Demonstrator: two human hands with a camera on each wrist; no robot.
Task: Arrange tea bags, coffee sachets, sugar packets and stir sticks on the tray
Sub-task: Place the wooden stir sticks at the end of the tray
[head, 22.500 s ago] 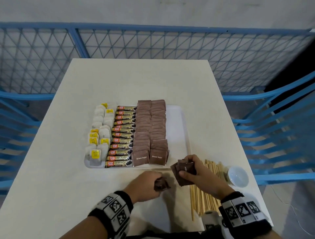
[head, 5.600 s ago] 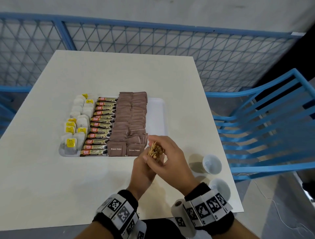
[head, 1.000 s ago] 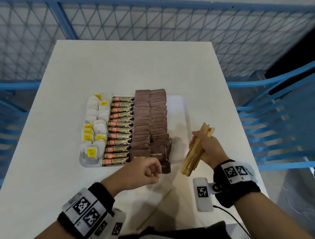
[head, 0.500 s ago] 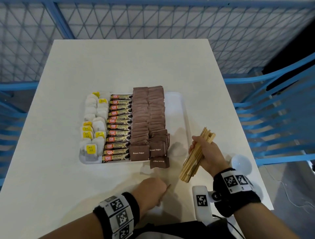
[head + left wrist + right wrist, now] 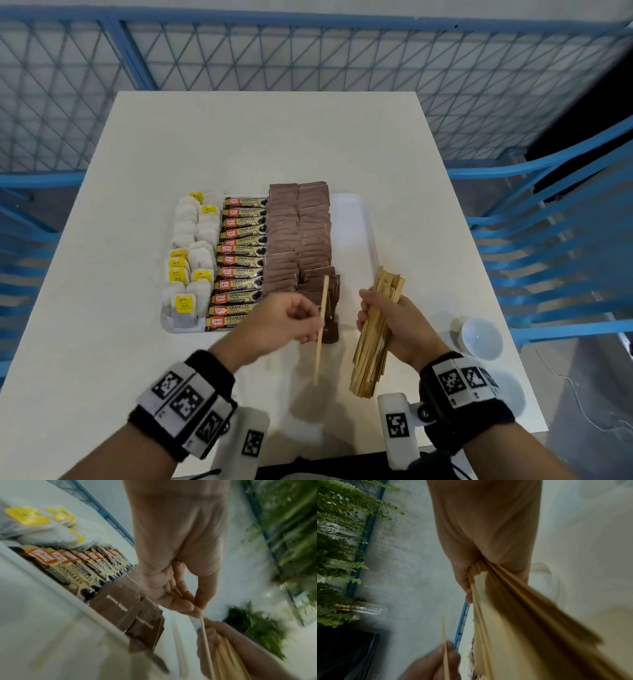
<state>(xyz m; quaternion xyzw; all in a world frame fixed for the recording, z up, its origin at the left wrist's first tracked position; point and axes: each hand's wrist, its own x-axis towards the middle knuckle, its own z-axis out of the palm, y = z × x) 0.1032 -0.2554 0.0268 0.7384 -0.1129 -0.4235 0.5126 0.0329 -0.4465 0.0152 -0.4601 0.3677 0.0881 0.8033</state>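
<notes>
A white tray [image 5: 356, 219] holds tea bags [image 5: 187, 260] with yellow tags at its left, coffee sachets [image 5: 239, 260] in a column, and two columns of brown sugar packets [image 5: 298, 236]. The tray's right strip is bare. My left hand [image 5: 284, 318] pinches a single wooden stir stick [image 5: 321, 325] upright over the tray's near edge. My right hand [image 5: 394, 322] grips a thick bundle of stir sticks [image 5: 375, 335] just right of it. The left wrist view shows the pinched stick [image 5: 205, 642] beside the bundle [image 5: 228, 660]. One sugar packet [image 5: 330, 334] hangs over the tray's front edge.
A small white bowl [image 5: 481, 337] sits on the white table [image 5: 274, 137] near its right edge. Blue chairs [image 5: 555, 240] stand to the right and a blue mesh fence [image 5: 308, 51] runs behind the table.
My left hand has come up from the table's near edge holding one stir stick, now beside the bundle. My right hand keeps the bundle in about the same place.
</notes>
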